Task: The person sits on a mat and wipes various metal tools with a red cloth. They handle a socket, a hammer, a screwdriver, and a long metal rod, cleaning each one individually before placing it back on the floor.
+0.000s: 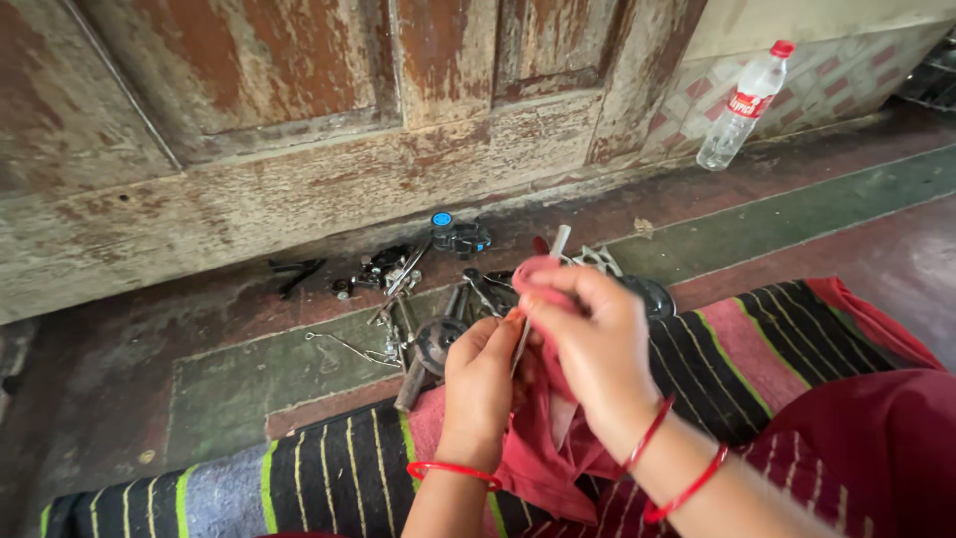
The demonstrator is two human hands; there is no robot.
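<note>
Two hands: left hand (480, 384) pinches a thin metal rod (543, 289); right hand (588, 344) grips one red cloth (543, 448) around it, hiding its middle. One bottle (742, 105) stands by the wall; the floor's metal parts (418, 289) are too jumbled to count.

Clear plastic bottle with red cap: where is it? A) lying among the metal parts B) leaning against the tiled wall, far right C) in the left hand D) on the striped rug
B: the clear plastic bottle with red cap leans on the tiled wall at the far right, away from both hands.
</note>
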